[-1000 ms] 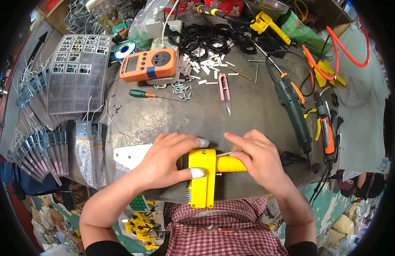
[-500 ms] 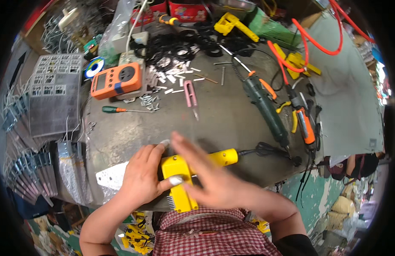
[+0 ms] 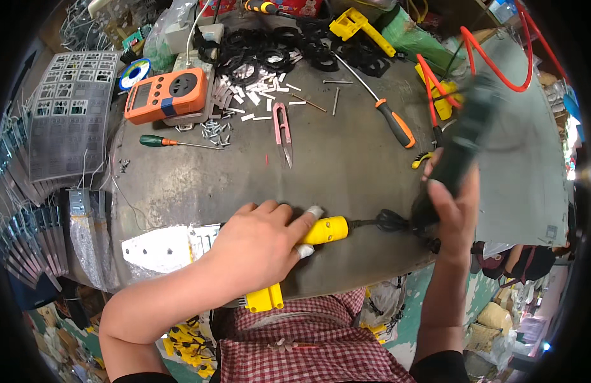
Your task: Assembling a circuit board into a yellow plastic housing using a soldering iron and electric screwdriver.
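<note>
Near the table's front edge, my left hand is wrapped over a yellow plastic corded tool, fingers toward its handle. Two of its fingertips carry white coverings. The tool's toothed block points at my apron; a white plate with dark holes sticks out on the left, beside bubble wrap. Much of the tool's middle is under the hand. On the right, my right hand grips a dark green electric screwdriver, raised, tilted and smeared by motion; its tip cannot be made out.
An orange multimeter, a green-handled screwdriver, small screws and pink thread snips lie beyond my left hand. Black rings pile at the back. An orange-black screwdriver lies right of centre; a red coiled hose hangs nearby.
My right hand has left the yellow tool, moved right and lifted the green electric screwdriver off the table. My left hand has shifted right along the yellow tool toward its handle.
</note>
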The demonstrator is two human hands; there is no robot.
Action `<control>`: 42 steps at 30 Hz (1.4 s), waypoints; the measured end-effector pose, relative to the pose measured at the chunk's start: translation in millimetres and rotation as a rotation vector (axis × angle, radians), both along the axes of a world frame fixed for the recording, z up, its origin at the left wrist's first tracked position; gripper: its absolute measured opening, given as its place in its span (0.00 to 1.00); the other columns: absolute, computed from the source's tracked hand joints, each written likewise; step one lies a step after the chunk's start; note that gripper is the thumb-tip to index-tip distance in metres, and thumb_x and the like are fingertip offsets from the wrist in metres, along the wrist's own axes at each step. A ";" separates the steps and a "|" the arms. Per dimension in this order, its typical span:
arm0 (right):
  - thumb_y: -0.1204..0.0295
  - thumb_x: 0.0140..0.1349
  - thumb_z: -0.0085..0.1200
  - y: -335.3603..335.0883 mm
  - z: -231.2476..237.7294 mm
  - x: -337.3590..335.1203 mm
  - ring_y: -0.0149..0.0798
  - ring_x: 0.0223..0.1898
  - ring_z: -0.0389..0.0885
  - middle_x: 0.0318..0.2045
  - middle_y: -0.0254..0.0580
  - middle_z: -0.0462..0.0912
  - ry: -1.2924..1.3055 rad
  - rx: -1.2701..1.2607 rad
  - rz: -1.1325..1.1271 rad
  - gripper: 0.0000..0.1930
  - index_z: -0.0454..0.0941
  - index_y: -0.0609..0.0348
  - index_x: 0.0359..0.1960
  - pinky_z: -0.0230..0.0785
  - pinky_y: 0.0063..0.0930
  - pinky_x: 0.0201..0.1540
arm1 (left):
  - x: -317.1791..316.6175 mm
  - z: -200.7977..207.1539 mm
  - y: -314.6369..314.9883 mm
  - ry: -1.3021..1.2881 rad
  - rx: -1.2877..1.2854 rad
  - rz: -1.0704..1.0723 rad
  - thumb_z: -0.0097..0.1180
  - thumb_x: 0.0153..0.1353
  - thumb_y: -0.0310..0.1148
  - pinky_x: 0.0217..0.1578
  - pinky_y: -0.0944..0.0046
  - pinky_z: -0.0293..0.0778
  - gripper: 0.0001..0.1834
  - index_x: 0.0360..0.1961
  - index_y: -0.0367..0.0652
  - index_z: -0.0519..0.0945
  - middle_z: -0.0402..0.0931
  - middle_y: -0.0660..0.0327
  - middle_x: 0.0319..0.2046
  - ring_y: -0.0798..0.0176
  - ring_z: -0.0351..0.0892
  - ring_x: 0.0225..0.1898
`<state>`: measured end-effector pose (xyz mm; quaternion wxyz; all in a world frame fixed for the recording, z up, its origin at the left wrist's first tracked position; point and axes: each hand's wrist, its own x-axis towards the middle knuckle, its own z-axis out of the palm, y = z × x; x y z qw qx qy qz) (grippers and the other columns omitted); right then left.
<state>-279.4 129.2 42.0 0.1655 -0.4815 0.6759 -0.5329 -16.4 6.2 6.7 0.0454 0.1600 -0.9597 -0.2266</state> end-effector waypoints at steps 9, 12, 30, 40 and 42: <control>0.51 0.55 0.62 -34.5 13.1 96.0 0.36 0.24 0.75 0.26 0.39 0.72 -0.416 -0.304 0.076 0.46 0.45 0.56 0.66 0.71 0.34 0.31 | -5.0 -3.4 -2.2 -0.046 0.029 -0.025 0.60 0.52 0.37 0.41 0.60 0.72 0.27 0.55 0.43 0.74 0.71 0.58 0.34 0.57 0.76 0.39; 0.53 0.54 0.65 -30.6 4.3 97.2 0.39 0.26 0.77 0.25 0.40 0.74 -0.418 -0.298 0.144 0.46 0.46 0.54 0.64 0.73 0.35 0.34 | -3.8 -3.1 -2.5 -0.057 0.035 -0.012 0.59 0.53 0.38 0.40 0.60 0.71 0.27 0.54 0.43 0.74 0.71 0.58 0.35 0.57 0.75 0.40; 0.55 0.59 0.59 -46.1 -9.8 114.0 0.42 0.25 0.77 0.24 0.44 0.77 -0.331 -0.323 0.221 0.26 0.65 0.59 0.50 0.72 0.36 0.33 | -8.3 -12.7 7.9 -0.084 -0.042 0.050 0.59 0.51 0.39 0.40 0.59 0.69 0.24 0.50 0.42 0.76 0.72 0.59 0.36 0.58 0.74 0.41; 0.46 0.60 0.54 -26.4 -10.9 103.9 0.37 0.19 0.74 0.25 0.40 0.73 -0.254 -0.289 0.295 0.47 0.41 0.56 0.70 0.69 0.33 0.26 | -7.5 -11.9 8.3 -0.090 -0.019 0.034 0.61 0.50 0.37 0.41 0.59 0.69 0.24 0.49 0.41 0.75 0.72 0.59 0.36 0.57 0.74 0.41; 0.46 0.60 0.54 -26.5 -14.1 92.7 0.37 0.20 0.74 0.25 0.39 0.74 -0.247 -0.288 0.394 0.45 0.43 0.54 0.69 0.69 0.33 0.26 | -8.0 -10.3 7.5 -0.092 -0.011 0.027 0.61 0.50 0.37 0.41 0.59 0.69 0.24 0.49 0.41 0.75 0.72 0.59 0.36 0.57 0.74 0.41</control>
